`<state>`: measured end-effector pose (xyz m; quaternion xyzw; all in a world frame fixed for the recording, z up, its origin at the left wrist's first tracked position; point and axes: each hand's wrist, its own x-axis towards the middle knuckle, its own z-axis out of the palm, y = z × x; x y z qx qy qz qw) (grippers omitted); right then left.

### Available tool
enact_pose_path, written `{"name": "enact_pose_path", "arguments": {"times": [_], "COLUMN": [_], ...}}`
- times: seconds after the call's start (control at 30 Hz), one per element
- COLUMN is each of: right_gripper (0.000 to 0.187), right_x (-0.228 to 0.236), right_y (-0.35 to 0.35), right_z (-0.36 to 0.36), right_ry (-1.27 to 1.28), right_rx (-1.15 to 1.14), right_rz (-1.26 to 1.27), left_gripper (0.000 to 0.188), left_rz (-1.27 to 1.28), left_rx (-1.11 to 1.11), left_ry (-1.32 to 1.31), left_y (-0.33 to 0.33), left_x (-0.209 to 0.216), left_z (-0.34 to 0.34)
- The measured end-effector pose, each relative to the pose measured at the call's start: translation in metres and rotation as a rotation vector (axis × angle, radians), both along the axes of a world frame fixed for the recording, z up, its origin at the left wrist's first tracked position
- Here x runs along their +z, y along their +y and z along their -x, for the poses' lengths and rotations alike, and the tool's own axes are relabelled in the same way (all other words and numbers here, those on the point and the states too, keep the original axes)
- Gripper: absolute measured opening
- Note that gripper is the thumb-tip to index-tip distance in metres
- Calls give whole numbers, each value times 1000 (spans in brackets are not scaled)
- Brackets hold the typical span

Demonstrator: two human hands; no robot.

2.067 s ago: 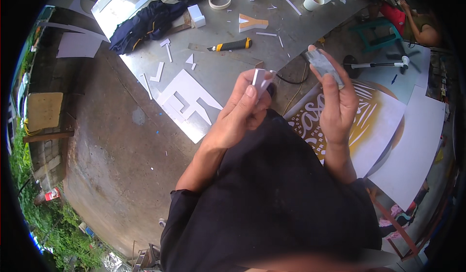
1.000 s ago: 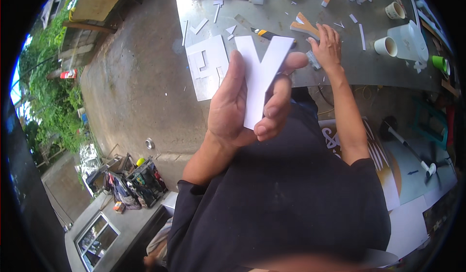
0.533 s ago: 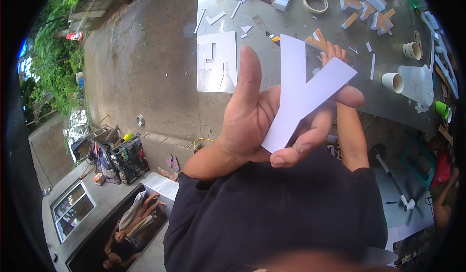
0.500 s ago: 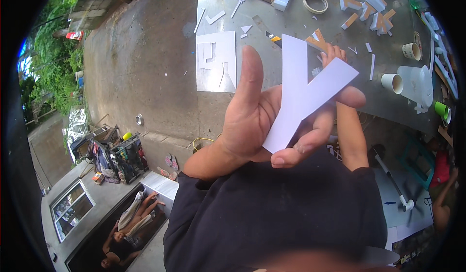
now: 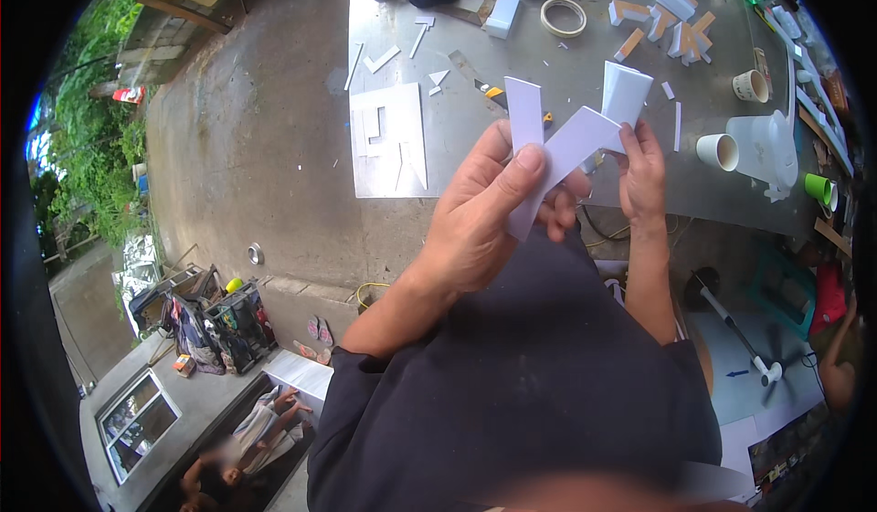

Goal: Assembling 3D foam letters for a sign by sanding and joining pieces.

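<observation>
My left hand (image 5: 484, 203) pinches a flat white Y-shaped cutout (image 5: 572, 151) by its stem, thumb on top, its two arms pointing away from me. To its right, my right hand (image 5: 643, 172) grips a thicker white piece (image 5: 628, 90) by its near end. That piece has folded-looking sides and sits beside the cutout's right arm; whether the two touch I cannot tell. Beyond my left hand, a yellow and black utility knife (image 5: 491, 93) lies on the grey table (image 5: 438, 160), partly hidden behind the cutout. A white sheet with cut-out openings (image 5: 387, 151) lies at the table's near left.
A tape roll (image 5: 563, 18) and a white block (image 5: 502, 14) lie farther back. Several white-and-brown shapes (image 5: 677, 0) are at the far right. Paper cups (image 5: 718, 152) flank a translucent plastic container (image 5: 766, 158). Thin white offcuts (image 5: 382, 58) lie at the left.
My left hand has turned from palm up to thumb on top, still with the Y-shaped cutout. My right hand has come out from behind it, lifting the thicker white piece.
</observation>
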<state>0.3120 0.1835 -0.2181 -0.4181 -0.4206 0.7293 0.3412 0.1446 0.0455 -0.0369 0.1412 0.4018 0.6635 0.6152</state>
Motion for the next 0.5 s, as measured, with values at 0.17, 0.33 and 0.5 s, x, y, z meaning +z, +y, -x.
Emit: {"name": "enact_pose_path", "arguments": {"times": [0.17,0.33,0.5], "right_gripper": [38,42,45], "right_x": [86,130,130], "right_y": [-34,-68,-78], "right_z": [-4,1,10], "right_ry": [329,288,296], "right_rx": [20,105,238], "right_rz": [-19,-189,-174], "left_gripper": [33,32,40], "left_rz": [0,-127,-206], "left_rx": [59,181,259], "left_ry": [119,505,634], "left_y": [0,-2,-12], "left_x": [-12,-19,-22], "left_z": [3,-4,-11]}}
